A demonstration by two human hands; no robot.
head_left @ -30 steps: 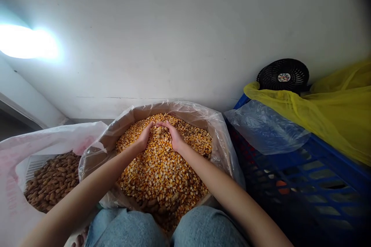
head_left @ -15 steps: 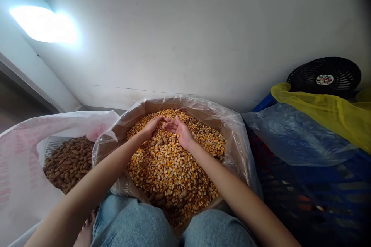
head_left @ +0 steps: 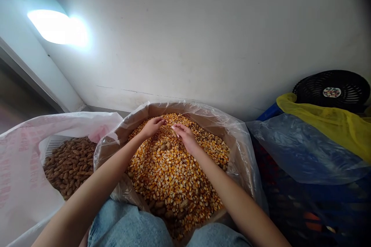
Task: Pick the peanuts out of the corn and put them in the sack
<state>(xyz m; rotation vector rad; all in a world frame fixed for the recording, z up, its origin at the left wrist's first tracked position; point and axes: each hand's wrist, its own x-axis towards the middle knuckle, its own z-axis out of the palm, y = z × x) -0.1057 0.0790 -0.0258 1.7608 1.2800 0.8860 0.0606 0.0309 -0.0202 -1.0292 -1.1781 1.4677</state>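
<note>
A large plastic-lined bag in front of my knees holds loose corn kernels. A few unshelled peanuts lie among the kernels, some below my hands and others near the front edge. My left hand is over the far part of the corn, its fingers curled together. Facing it, a small gap away, is my right hand, with thumb and fingers drawn into a pinch. Whatever either hand has between its fingertips is too small to make out.
On the left, an open white bag contains many unshelled peanuts. To the right are a blue crate, clear plastic sheeting, yellow mesh and a black fan. A pale wall rises behind; a lamp glows upper left.
My hands have gone from cupped and nearly touching to slightly apart with fingers drawn in. The right palm has turned away from view. The whole scene has shifted slightly right and down.
</note>
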